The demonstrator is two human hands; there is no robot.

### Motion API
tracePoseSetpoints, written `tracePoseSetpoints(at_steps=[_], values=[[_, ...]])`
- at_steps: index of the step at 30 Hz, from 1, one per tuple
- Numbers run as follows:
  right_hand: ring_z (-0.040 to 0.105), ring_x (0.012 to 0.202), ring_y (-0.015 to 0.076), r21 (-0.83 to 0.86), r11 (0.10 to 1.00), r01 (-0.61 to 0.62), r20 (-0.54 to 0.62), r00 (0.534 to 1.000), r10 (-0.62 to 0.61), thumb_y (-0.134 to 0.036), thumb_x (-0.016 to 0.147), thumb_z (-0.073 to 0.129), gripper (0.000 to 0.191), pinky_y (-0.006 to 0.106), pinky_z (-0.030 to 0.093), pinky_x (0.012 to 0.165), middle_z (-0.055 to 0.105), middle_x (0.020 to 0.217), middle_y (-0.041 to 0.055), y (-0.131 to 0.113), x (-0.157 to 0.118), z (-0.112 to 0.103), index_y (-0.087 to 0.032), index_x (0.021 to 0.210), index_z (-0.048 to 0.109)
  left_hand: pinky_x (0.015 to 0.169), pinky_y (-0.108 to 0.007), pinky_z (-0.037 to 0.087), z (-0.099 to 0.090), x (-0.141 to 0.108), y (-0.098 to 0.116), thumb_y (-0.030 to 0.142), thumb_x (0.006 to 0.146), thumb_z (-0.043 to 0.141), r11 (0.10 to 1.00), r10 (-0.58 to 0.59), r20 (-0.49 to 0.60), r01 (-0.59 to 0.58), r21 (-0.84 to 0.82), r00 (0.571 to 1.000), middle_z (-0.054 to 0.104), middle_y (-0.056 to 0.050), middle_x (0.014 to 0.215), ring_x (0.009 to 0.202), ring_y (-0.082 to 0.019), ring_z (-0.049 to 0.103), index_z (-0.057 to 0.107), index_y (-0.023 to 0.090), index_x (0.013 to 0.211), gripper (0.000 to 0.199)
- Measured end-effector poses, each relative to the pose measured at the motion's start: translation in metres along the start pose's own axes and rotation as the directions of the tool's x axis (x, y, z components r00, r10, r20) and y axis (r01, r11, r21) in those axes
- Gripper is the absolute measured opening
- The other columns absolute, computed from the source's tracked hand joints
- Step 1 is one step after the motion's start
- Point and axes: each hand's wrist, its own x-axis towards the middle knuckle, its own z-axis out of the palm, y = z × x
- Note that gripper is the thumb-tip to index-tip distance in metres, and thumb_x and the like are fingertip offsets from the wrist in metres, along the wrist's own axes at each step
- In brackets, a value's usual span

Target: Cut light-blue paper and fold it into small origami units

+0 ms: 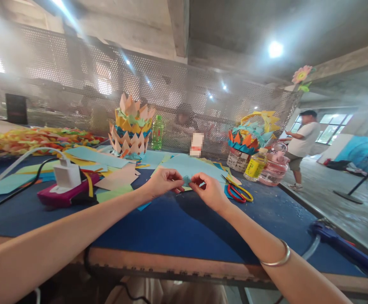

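The left hand (164,184) and the right hand (211,192) are each drawn into a thumb-and-finger pinch on a small light-blue paper piece (186,181), probably to steady it from both sides while leaving its middle free. Fingers cover much of it, so any fold is hard to make out. It lies directly between the fingertips, above the dark-blue tabletop (171,236) and in front of a broad light-blue paper sheet (199,164). Red-and-yellow-handled metal scissors (238,196) lie just beside the right hand, seemingly placed for easy reach.
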Motion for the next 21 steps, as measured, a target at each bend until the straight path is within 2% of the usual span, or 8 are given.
tracePoseSetpoints(at_steps=[2,4,8,11,13,18,21], values=[[0.052,0.061,0.0110,0.061,0.996,-0.069,0.048,0.997,0.066,-0.035,0.073,0.059,0.020,0.023,0.041,0.057,0.061,0.069,0.0011,0.001,0.001,-0.001,-0.015,0.078,0.060,0.059,-0.026,0.049,-0.001,0.000,0.000,0.035,0.068,0.064,0.999,-0.012,0.027,0.011,0.051,1.000,0.060,0.001,0.063,0.061,-0.013,0.062,0.058,0.013,0.073,0.023],[0.050,0.056,0.0098,0.134,0.976,-0.170,0.151,0.977,0.149,-0.038,0.071,0.061,0.025,0.022,0.039,0.054,0.060,0.064,0.0001,0.000,0.001,-0.003,-0.014,0.076,0.062,0.056,-0.022,0.045,-0.003,0.000,-0.002,0.038,0.069,0.062,0.986,0.007,0.027,-0.012,0.166,1.000,0.058,0.002,0.059,0.056,-0.010,0.057,0.061,0.013,0.069,0.025],[0.045,0.048,0.0074,0.151,0.919,-0.364,0.387,0.877,0.284,-0.039,0.069,0.062,0.027,0.020,0.034,0.048,0.055,0.053,-0.0023,-0.006,0.001,-0.013,-0.012,0.071,0.064,0.048,-0.019,0.036,-0.007,0.001,-0.008,0.040,0.068,0.060,0.928,0.033,0.076,-0.058,0.368,0.997,0.053,0.003,0.050,0.049,-0.008,0.047,0.063,0.013,0.063,0.028],[0.046,0.048,0.0075,0.099,0.925,-0.366,0.524,0.810,0.264,-0.036,0.067,0.065,0.023,0.020,0.035,0.048,0.057,0.053,-0.0016,-0.008,0.000,-0.021,-0.013,0.070,0.066,0.053,-0.020,0.039,-0.005,-0.002,-0.009,0.034,0.068,0.061,0.923,0.019,0.193,-0.092,0.373,0.981,0.061,0.001,0.059,0.055,-0.010,0.051,0.066,0.013,0.071,0.022],[0.047,0.049,0.0081,0.070,0.944,-0.323,0.575,0.786,0.227,-0.034,0.067,0.064,0.021,0.020,0.036,0.048,0.058,0.055,-0.0012,-0.007,0.000,-0.024,-0.014,0.069,0.067,0.056,-0.020,0.040,-0.004,-0.005,-0.007,0.030,0.067,0.060,0.921,0.019,0.251,-0.115,0.373,0.968,0.063,0.000,0.064,0.058,-0.012,0.054,0.066,0.014,0.076,0.019],[0.050,0.052,0.0098,-0.036,0.987,-0.157,0.493,0.856,0.154,-0.031,0.067,0.063,0.014,0.019,0.036,0.047,0.060,0.059,-0.0014,-0.003,-0.005,-0.022,-0.017,0.070,0.067,0.054,-0.020,0.039,0.000,-0.010,-0.002,0.023,0.066,0.058,0.885,0.023,0.269,-0.144,0.442,0.963,0.062,0.000,0.064,0.058,-0.011,0.053,0.066,0.015,0.077,0.017],[0.053,0.056,0.0109,-0.062,0.991,-0.115,0.465,0.876,0.130,-0.028,0.067,0.063,0.013,0.020,0.039,0.051,0.061,0.062,-0.0015,-0.002,-0.007,-0.016,-0.018,0.074,0.065,0.054,-0.020,0.038,0.001,-0.010,-0.004,0.021,0.065,0.055,0.871,0.036,0.284,-0.170,0.461,0.958,0.062,0.000,0.065,0.058,-0.011,0.053,0.065,0.015,0.078,0.017]])
